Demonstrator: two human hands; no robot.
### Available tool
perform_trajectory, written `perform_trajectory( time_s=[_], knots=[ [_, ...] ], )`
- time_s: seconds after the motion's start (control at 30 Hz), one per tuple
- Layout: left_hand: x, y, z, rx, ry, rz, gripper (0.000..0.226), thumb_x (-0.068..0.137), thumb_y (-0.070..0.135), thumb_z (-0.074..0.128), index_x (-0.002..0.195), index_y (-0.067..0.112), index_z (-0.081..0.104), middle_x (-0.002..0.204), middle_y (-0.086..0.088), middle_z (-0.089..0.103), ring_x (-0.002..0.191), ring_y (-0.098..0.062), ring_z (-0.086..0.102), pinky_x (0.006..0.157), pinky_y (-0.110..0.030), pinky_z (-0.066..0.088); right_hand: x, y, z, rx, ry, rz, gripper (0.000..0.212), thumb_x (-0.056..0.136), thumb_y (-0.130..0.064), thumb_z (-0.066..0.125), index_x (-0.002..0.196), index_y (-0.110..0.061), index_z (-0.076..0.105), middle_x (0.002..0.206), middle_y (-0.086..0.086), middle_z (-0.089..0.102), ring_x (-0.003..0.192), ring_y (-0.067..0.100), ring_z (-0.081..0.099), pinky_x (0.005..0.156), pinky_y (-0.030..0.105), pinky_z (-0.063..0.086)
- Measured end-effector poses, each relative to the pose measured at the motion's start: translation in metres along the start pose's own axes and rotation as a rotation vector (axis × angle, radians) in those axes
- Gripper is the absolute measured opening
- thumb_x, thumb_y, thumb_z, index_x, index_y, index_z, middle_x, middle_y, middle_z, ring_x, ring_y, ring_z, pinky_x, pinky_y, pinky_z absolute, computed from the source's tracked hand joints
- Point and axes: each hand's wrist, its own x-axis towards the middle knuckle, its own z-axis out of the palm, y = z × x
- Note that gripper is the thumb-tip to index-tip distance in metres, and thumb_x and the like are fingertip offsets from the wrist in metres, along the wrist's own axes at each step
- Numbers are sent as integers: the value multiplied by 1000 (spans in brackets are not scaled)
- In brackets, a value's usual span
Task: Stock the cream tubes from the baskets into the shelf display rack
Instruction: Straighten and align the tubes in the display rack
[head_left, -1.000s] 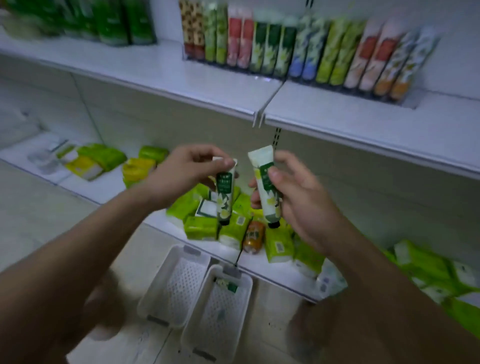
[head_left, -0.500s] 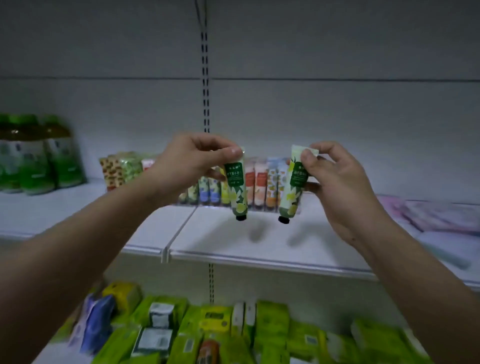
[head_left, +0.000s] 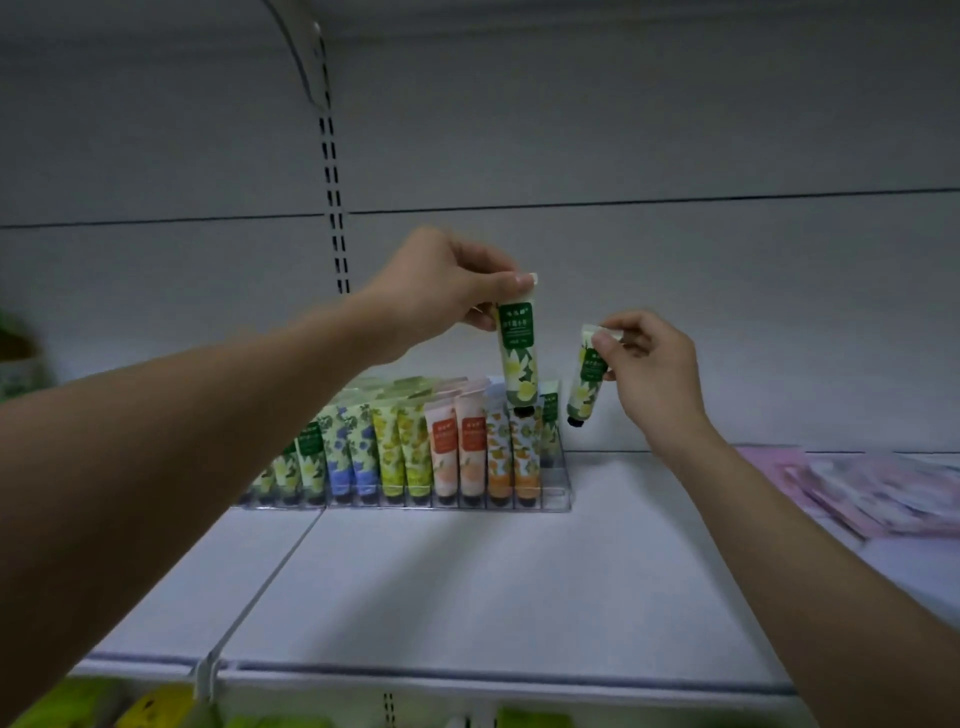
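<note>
— See the green-label cream tube (head_left: 517, 358) in the left hand (head_left: 441, 291)? It's pinched by its crimped top, cap down, right above the last lane of the clear display rack (head_left: 558, 499), where one green-label tube (head_left: 549, 415) already stands at the back.

— And the right hand (head_left: 649, 364)?

— It's pinching a second tube (head_left: 587, 379) the same way, tilted, just beside the rack's right end and clear of the shelf (head_left: 467, 582).

— So what could go wrong?

— I'd say the cap could land on a divider or on the orange-patterned tubes (head_left: 511, 452) next door. Held only at the tip, the tube can swing, and a nudge might tip that neighbouring row.

— And the other one?

— If it goes in at that slant, it could lean out over the open end and fall onto the shelf.
</note>
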Motion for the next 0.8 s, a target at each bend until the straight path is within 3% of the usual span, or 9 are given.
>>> perform_trajectory(
  time_s=[0.17,0.37,0.43,0.5,0.63,0.73,0.8],
  knots=[
    [19,-5,16,37,-50,49,9,84,16,71,90,10,74,82,-4,75,77,-17,72,74,-29,60,12,37,17,35,-69,26,18,88,-10,68,80,-26,64,70,-5,60,71,17,59,70,42,56],
    [34,-15,32,36,-62,91,13,84,15,70,93,7,74,87,-7,75,80,-19,72,74,-29,60,15,51,26,182,-119,54,20,91,0,59,82,-17,62,75,0,62,64,7,59,59,23,52],
    [36,-14,39,37,-67,107,11,85,15,70,92,8,73,86,-5,75,79,-17,72,72,-26,60,15,51,30,293,-153,92,26,91,8,49,78,-11,60,76,6,58,63,11,57,55,21,48],
    [38,-11,44,53,-82,127,9,85,15,69,91,9,73,85,-3,74,78,-14,72,71,-24,59,15,52,33,398,-151,153,28,90,3,44,70,-7,60,74,13,53,65,19,52,58,25,45],
    [40,-7,53,115,-85,155,9,87,15,68,92,9,72,86,-2,73,77,-11,72,71,-25,60,16,54,34,449,-162,226,24,78,-14,50,61,-14,66,74,14,54,74,25,51,67,30,43],
    [41,-9,54,164,-81,157,10,87,16,69,93,9,73,86,-1,73,77,-11,71,71,-25,60,10,55,36,463,-241,254,27,92,-3,42,72,-5,60,64,6,61,63,16,60,61,23,49],
    [42,-13,55,216,-81,153,11,86,19,70,93,11,74,84,2,73,76,-9,70,70,-22,59,6,60,35,317,-334,222,25,94,5,46,77,-6,59,60,-7,65,56,3,60,55,14,48]
  ],
)
